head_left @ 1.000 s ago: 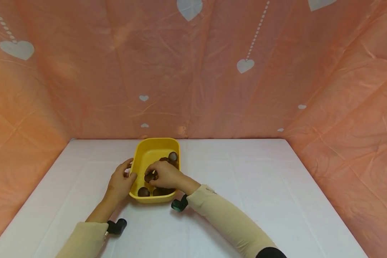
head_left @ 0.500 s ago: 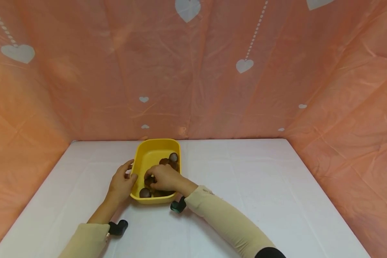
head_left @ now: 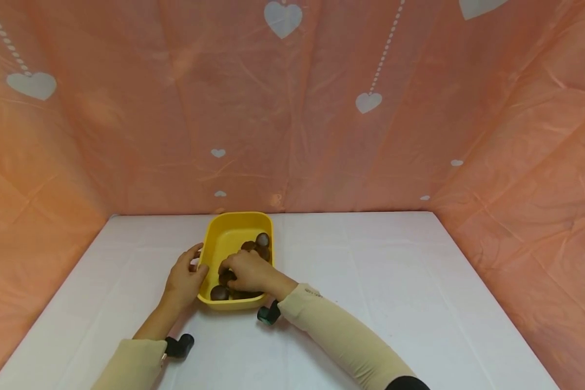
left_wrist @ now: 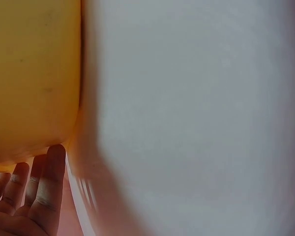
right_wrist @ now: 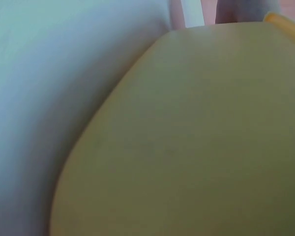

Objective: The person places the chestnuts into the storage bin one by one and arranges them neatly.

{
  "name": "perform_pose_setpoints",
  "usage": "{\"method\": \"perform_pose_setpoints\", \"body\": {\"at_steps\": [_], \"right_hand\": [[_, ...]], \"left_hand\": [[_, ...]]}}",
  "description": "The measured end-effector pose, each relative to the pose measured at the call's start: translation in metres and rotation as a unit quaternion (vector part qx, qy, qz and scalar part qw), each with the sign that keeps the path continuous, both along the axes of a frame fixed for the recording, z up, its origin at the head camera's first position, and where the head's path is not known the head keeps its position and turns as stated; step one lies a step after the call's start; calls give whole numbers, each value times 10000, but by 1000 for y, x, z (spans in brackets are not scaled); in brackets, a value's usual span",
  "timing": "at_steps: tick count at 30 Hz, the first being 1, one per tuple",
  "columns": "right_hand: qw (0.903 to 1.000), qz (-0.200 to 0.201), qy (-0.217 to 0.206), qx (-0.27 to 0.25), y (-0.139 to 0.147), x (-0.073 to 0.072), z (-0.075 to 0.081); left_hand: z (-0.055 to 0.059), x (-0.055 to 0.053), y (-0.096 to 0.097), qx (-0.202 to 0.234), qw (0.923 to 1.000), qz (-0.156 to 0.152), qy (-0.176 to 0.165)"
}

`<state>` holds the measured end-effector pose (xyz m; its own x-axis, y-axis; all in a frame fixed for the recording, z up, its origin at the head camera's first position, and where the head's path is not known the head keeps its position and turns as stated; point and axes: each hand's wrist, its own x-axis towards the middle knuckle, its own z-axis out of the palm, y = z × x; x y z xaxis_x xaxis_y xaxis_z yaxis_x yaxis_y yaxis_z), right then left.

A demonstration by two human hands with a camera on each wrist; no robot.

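Observation:
A yellow tray (head_left: 239, 214) stands on the white table in the head view, with several brown, rounded chestnuts (head_left: 219, 293) along its right side and near end. My left hand (head_left: 181, 281) rests against its left side, thumb at the rim. From the left wrist view, the fingers (left_wrist: 48, 194) run nearly straight, their tips on the tray's outer wall. My right hand (head_left: 253, 272) reaches over the tray's right rim, its curled fingers and thumb pinching a chestnut (head_left: 227, 277) down inside. That hand covers part of the pile. The tray's outer wall (right_wrist: 177, 137) fills most of the right wrist view.
An orange cloth (head_left: 312, 135) with pale hearts hangs behind the table and along both sides. Table surface (head_left: 361, 271) stretches away to the right of the tray. Black wrist cameras (head_left: 180, 345) sit at both cuffs, close over the table.
The head view has tipped slightly, so everything sits a little lower. My right hand has shifted slightly towards the tray's near end with the chestnut. The left hand stays at the rim.

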<state>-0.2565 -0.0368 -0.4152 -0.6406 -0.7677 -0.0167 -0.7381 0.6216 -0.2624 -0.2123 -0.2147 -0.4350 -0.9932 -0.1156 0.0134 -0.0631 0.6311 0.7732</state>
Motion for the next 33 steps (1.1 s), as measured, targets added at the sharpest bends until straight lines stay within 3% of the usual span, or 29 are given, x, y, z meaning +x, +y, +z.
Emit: {"method": "perform_pose_setpoints", "body": {"at_steps": [18, 24, 33], "right_hand": [[10000, -36, 32, 11, 0, -2, -4], [9984, 37, -129, -555, 6, -3, -6], [9857, 4, -109, -1680, 17, -1, -3]], "left_hand": [[0, 2, 0, 17, 9999, 26, -137], [2, 6, 0, -79, 9998, 17, -183], [2, 3, 0, -105, 9999, -71, -16]]}}
